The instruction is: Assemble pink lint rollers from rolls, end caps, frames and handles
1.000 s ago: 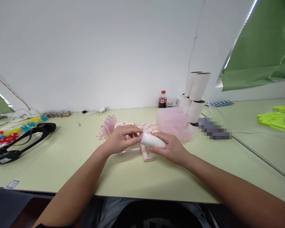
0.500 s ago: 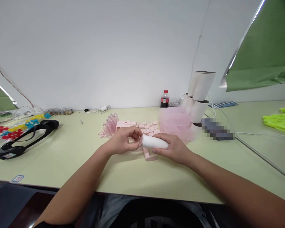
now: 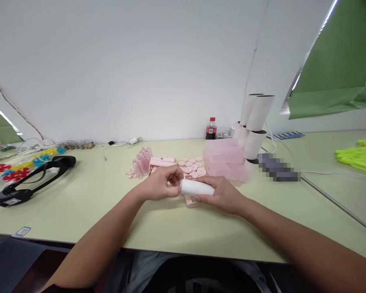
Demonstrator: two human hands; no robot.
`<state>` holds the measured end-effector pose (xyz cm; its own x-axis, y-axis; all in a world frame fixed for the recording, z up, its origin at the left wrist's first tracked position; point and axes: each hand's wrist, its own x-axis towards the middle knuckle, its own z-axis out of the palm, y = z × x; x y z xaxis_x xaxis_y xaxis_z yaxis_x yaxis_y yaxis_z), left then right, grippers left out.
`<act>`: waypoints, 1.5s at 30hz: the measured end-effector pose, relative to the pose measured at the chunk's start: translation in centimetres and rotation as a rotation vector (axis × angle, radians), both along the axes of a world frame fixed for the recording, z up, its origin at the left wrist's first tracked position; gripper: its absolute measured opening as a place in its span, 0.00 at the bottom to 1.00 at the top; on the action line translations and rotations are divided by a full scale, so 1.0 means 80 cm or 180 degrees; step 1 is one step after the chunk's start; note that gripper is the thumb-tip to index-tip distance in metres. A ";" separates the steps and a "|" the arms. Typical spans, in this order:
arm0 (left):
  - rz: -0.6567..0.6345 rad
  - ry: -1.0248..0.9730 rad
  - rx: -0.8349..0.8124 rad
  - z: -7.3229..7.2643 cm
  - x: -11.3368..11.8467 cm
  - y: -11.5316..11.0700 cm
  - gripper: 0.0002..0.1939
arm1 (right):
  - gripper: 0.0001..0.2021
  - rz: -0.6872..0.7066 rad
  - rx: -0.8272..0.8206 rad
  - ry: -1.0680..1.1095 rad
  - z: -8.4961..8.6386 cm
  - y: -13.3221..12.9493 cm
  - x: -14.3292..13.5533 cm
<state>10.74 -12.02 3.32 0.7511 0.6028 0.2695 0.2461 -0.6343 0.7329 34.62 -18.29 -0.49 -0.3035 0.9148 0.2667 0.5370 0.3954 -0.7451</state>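
Note:
A white roll (image 3: 197,187), like the paper roll of a lint roller, lies almost level in the air between my hands. My right hand (image 3: 222,193) is wrapped round its right end, thumb on the near side. At its left end, my left hand (image 3: 164,182) is closed in a pinch on the rim; whether a small part is also between those fingertips is hidden. A pale pink handle-like piece (image 3: 191,202) shows below the roll. Just behind, pink discs (image 3: 194,167) lie spread out. A longer pink part (image 3: 161,161) sits behind my left hand.
Pink clear tubes (image 3: 142,160) stand grouped at left. Pink translucent covers (image 3: 224,156) are piled at right beside stacked white tubes (image 3: 256,142). A cola bottle (image 3: 211,129) stands by the wall. Black headgear (image 3: 33,179) lies left; a cable (image 3: 335,203) crosses the right side.
Both hands keep the roll in nearly the same place. My left fingers have curled in a little more at its left end.

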 end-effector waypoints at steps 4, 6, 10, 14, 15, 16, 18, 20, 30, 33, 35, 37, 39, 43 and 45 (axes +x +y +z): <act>0.0368 -0.0263 -0.0049 -0.003 0.004 0.002 0.11 | 0.19 -0.0269 -0.0133 0.0227 0.005 0.000 -0.004; 0.0490 -0.0390 -0.0112 -0.005 0.006 0.005 0.13 | 0.18 -0.0348 -0.0310 0.0401 0.006 0.001 -0.007; 0.0619 -0.0999 -0.0658 -0.009 0.014 0.009 0.14 | 0.21 -0.0446 -0.0857 0.0933 0.006 -0.001 -0.011; 0.0998 -0.1441 -0.1194 -0.011 0.029 0.012 0.11 | 0.24 -0.0612 -0.0879 0.1921 0.009 -0.005 -0.012; 0.1133 -0.1414 -0.1306 -0.012 0.034 0.013 0.14 | 0.24 -0.0614 -0.0806 0.2125 0.010 -0.006 -0.011; 0.1259 -0.1381 -0.1382 -0.014 0.039 0.014 0.18 | 0.25 -0.0605 -0.0734 0.2275 0.010 -0.007 -0.011; 0.1398 -0.1403 -0.1399 -0.017 0.046 0.015 0.29 | 0.24 -0.0591 -0.0654 0.2431 0.011 -0.008 -0.011; 0.1369 -0.1520 -0.1325 -0.021 0.051 0.015 0.35 | 0.24 -0.0589 -0.0671 0.2430 0.012 -0.008 -0.011; 0.0404 -0.1692 -0.1176 -0.025 0.038 0.001 0.32 | 0.22 -0.0370 -0.0948 0.2078 0.007 -0.009 -0.017; 0.0176 -0.1473 -0.1039 -0.028 0.039 -0.004 0.36 | 0.16 -0.0063 -0.1234 0.2203 0.006 -0.011 -0.022; 0.0302 -0.1478 -0.1002 -0.028 0.042 -0.006 0.30 | 0.12 0.0176 -0.1429 0.2538 0.008 -0.013 -0.024; 0.0487 -0.1586 -0.1038 -0.026 0.043 -0.006 0.25 | 0.12 0.0384 -0.1571 0.2948 0.010 -0.013 -0.025; 0.0620 -0.1720 -0.1099 -0.024 0.043 -0.004 0.23 | 0.15 0.0511 -0.1634 0.3245 0.011 -0.012 -0.023; 0.0702 -0.1832 -0.1177 -0.023 0.042 -0.002 0.23 | 0.18 0.0455 -0.1631 0.3307 0.010 -0.009 -0.021; 0.0724 -0.1843 -0.1198 -0.023 0.042 -0.003 0.23 | 0.20 0.0388 -0.1584 0.3250 0.010 -0.010 -0.022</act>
<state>14.12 -12.23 1.45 0.3959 0.8572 0.3294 -0.1518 -0.2927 0.9441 32.84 -19.07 0.29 -0.2470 0.9674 0.0560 -0.4313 -0.0580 -0.9003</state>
